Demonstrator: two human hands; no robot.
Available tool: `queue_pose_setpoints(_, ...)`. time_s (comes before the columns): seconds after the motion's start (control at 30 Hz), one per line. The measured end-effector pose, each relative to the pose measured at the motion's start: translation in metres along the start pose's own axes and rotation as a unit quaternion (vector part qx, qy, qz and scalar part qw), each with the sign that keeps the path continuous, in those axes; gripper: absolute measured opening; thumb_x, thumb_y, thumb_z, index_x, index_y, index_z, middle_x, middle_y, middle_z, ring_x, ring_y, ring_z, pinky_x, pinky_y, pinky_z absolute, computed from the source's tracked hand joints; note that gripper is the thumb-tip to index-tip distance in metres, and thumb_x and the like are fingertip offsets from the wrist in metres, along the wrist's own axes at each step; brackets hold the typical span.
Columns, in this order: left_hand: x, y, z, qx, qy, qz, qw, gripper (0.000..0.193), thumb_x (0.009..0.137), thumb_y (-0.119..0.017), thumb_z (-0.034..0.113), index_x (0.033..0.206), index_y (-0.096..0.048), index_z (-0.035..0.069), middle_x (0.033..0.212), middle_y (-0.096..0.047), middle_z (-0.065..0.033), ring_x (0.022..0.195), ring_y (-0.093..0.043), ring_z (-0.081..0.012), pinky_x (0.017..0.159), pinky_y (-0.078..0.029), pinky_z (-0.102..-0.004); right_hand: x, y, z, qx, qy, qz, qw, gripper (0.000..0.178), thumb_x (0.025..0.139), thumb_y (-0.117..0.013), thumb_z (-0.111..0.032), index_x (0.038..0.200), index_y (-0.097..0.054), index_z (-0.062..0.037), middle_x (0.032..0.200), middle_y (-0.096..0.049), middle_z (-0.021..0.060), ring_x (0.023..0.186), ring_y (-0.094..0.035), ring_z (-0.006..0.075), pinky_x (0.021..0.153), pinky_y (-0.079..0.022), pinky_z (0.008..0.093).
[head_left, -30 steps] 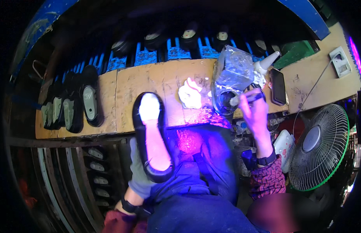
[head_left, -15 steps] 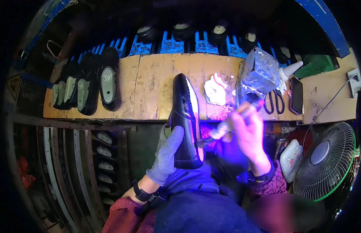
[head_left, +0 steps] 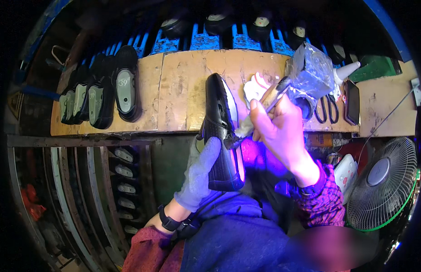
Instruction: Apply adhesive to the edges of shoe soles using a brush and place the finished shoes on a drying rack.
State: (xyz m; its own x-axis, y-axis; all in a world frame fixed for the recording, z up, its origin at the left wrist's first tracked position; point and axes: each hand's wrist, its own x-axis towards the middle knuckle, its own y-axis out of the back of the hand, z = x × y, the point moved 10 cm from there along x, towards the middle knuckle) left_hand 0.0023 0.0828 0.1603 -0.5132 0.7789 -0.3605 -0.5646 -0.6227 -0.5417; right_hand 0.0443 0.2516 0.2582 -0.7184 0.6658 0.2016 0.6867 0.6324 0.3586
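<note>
My left hand (head_left: 199,165), in a grey glove, is closed around a black leather shoe (head_left: 225,170) above my lap. The shoe stands lengthwise with its toe pointing away, and a pale strip runs along its right edge. In my bare right hand (head_left: 285,129) is a brush (head_left: 270,96) with a wooden handle. Its dark bristles touch the shoe's right side near mid-length. The fingers are wrapped round the handle and partly hide it. Right of the hand stands a grey, smeared box-like container (head_left: 312,70), its opening facing me.
Several black shoes with grey insoles (head_left: 125,90) line the cardboard-covered bench (head_left: 181,90) at left. A white crumpled cloth (head_left: 255,86), scissors (head_left: 327,109), phone (head_left: 352,103) and white nozzle bottle (head_left: 348,71) lie right. Blue racks (head_left: 205,41) run behind; a fan (head_left: 380,172) stands right.
The brush has moved up along the shoe's right side, away from the heel end, and its handle has tilted. My left hand still holds the shoe in nearly the same place.
</note>
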Motion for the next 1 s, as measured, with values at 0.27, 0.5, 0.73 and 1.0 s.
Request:
queue_pose_setpoints(0.27,0.004,-0.012,-0.014,-0.111,0.028,-0.040,0.993,0.049,0.105,-0.047,0.045,0.133,-0.054,0.005,0.115,-0.066,-0.0086,0.099,-0.067,-0.0169,0.089,-0.054,-0.0322,-0.030,0.000,-0.047,0.016,0.072,-0.106,0.992,0.017,0.091,-0.071,-0.014,0.086,-0.060,-0.0015,0.065,-0.062,0.0054,0.053,-0.060,0.0105,0.048,-0.045,0.0300)
queue_pose_setpoints(0.5,0.007,0.006,0.020,0.175,-0.198,-0.051,0.963,0.062,0.104,-0.052,0.034,0.153,-0.027,0.007,0.147,-0.048,-0.0107,0.133,-0.049,-0.0203,0.116,-0.036,-0.0392,-0.036,-0.008,-0.130,0.023,0.301,-0.276,0.913,0.027,0.082,-0.078,-0.017,0.084,-0.053,-0.0080,0.079,-0.057,0.0074,0.068,-0.060,0.0312,0.060,-0.047,0.0394)
queue_pose_setpoints(0.73,-0.001,0.023,0.065,0.222,-0.300,0.021,0.928,0.058,0.087,-0.073,0.035,0.130,-0.052,0.003,0.120,-0.061,-0.0116,0.111,-0.060,-0.0263,0.098,-0.046,-0.0362,-0.026,-0.015,-0.152,-0.010,0.332,-0.415,0.847,0.025,0.085,-0.076,-0.017,0.097,-0.055,-0.0087,0.084,-0.059,0.0080,0.077,-0.062,0.0323,0.066,-0.050,0.0380)
queue_pose_setpoints(1.0,-0.014,-0.005,0.082,0.550,-0.320,0.034,0.771,0.039,0.092,-0.062,0.017,0.126,-0.050,0.000,0.109,-0.061,-0.0113,0.096,-0.064,-0.0222,0.087,-0.051,-0.0336,-0.019,-0.007,-0.144,0.091,0.438,-0.403,0.799,0.024,0.086,-0.073,-0.011,0.107,-0.062,-0.0071,0.096,-0.065,0.0086,0.092,-0.065,0.0293,0.081,-0.052,0.0347)
